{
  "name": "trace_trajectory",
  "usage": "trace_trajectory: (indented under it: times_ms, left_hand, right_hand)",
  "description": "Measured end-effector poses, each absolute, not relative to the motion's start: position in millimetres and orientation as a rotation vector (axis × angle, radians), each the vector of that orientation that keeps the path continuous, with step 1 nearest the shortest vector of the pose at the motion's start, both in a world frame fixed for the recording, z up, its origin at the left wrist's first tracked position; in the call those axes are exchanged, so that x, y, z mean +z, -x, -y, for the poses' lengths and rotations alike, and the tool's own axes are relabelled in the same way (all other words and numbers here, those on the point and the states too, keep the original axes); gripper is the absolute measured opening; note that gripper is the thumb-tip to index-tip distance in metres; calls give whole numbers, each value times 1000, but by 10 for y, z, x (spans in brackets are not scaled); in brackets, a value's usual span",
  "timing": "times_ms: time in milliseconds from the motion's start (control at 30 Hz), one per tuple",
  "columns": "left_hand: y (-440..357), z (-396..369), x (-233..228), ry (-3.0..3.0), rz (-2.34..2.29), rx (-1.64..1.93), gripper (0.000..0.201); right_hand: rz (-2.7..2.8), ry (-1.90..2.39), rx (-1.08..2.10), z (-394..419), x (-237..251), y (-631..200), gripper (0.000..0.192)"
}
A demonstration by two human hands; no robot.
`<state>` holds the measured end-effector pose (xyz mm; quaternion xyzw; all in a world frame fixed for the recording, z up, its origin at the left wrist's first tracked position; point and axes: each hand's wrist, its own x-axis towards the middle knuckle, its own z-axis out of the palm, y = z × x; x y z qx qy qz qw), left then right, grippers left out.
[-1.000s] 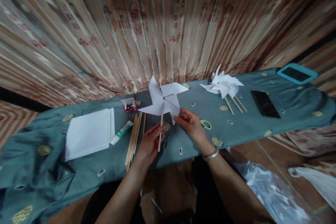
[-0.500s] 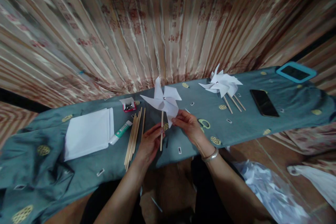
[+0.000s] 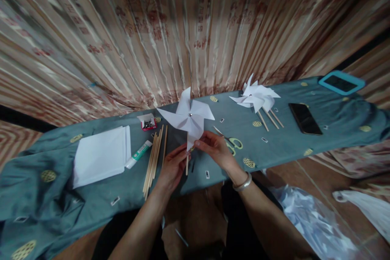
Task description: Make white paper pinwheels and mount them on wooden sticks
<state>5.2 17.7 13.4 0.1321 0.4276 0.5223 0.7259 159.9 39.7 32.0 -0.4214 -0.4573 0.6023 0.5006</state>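
A white paper pinwheel [image 3: 190, 115] with a shiny pin at its centre is held up over the middle of the table. My left hand [image 3: 174, 165] is closed around its wooden stick [image 3: 187, 166], below the blades. At the lower blade, my right hand [image 3: 214, 148] pinches the paper near its tip with thumb and fingers. Several loose wooden sticks [image 3: 152, 162] lie just left of my left hand. Scissors with light green handles [image 3: 236, 143] rest beyond my right hand, partly covered by it.
On the left are a stack of white paper [image 3: 100, 156], a green-and-white glue tube [image 3: 139, 154] and a small red box of pins [image 3: 148, 123]. Finished pinwheels [image 3: 257, 96], a black phone [image 3: 305, 118] and a blue-framed tablet [image 3: 341, 83] lie right. A plastic bag [image 3: 310, 219] stands on the floor.
The pinwheel's blades have turned, so the lower blade now points down in front of the stick. My right hand has shifted slightly left with it, uncovering more of the scissors.
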Motion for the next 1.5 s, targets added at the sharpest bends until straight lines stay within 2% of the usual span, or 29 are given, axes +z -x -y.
trace_trajectory:
  times_ms: [200,300,667,967,1200,1500]
  left_hand:
    - [-31,-166,195,-292,-961,1138,37]
    - [-34,-147,202,-307,-965,1101,38]
    - [-30,-133,217,-340,-986,1066,36]
    - [-25,-140,263,-374,-990,1074,39]
    - [1,-148,247,-377,-970,1087,27]
    - [17,-161,225,-355,-977,1087,29]
  right_hand:
    - [1048,1315,787,-509,300,-2062,34]
    - [1072,1319,629,-594,258,-2196,37]
    - [1056,1240,744,-616,206,-2143,32]
    - [1022,1243,861,-596,185,-2105,36]
    - [1029,1230,903,-561,180,-2066,35]
    - [1030,1184,972,-530,185,-1977,33]
